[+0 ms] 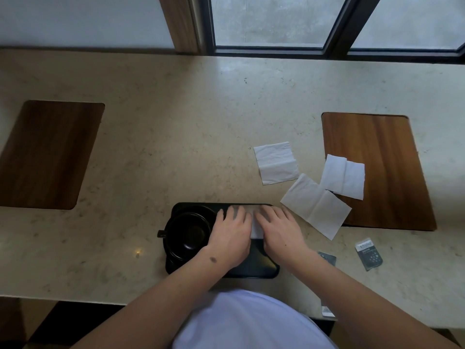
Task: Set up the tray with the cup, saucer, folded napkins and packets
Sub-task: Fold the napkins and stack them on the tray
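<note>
beige stone counter (191, 137) runs under a dark-framed window (334, 26), with a wooden inlay panel at the left (47, 154) and another at the right (377, 170). near the front edge sits a black tray (264, 269), and on its left part a black cup (187, 234) stands on a black saucer (201, 210), the cup's handle pointing left over the tray's edge. both of the person's hands lie flat on a white napkin (256, 230) spread over the right part of the tray: the left hand (231, 235) with fingers stretched out and palm down, pressing the napkin's left side, and the right hand (281, 233) the same on its right side, neither curled around anything. only a strip of the napkin shows between the hands and at their fingertips, so its fold cannot be told. three more white napkins lie on the counter to the right of the tray: one square one (275, 163) farthest back, one creased one (315, 206) just beside the tray's far right corner and lapping onto the right panel, and one (343, 176) resting partly on that panel and touching the creased one. two dark grey packets lie right of the tray near the front: one (368, 254) well clear of it, one (327, 258) partly hidden by the right forearm. a pale shirt (249, 321) fills the bottom of the view
</note>
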